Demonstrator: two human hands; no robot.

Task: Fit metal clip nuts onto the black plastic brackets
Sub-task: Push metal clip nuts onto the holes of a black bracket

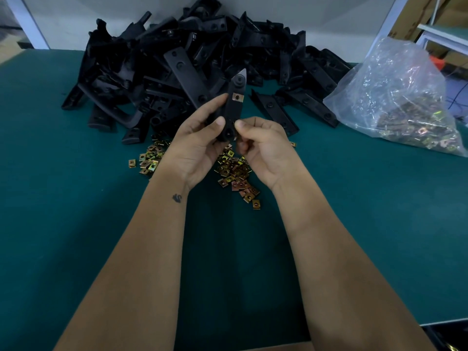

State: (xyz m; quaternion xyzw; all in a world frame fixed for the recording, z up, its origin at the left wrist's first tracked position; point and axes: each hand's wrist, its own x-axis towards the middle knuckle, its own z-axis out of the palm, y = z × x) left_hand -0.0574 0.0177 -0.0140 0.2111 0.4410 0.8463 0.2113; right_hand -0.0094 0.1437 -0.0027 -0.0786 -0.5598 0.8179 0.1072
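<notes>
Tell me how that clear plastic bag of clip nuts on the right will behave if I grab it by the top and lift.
The plastic bag is thin and crumpled, so it will probably be floppy and sag. The clip nuts lie heaped in its low end, so it likely feels heavy for its size, with the load shifting. The film might tear on the metal edges; supporting it from below seems safer.

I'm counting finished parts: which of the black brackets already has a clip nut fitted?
The bracket held upright in the left hand, with a clip nut on its upper part. No nuts are visible on the piled brackets.
</notes>
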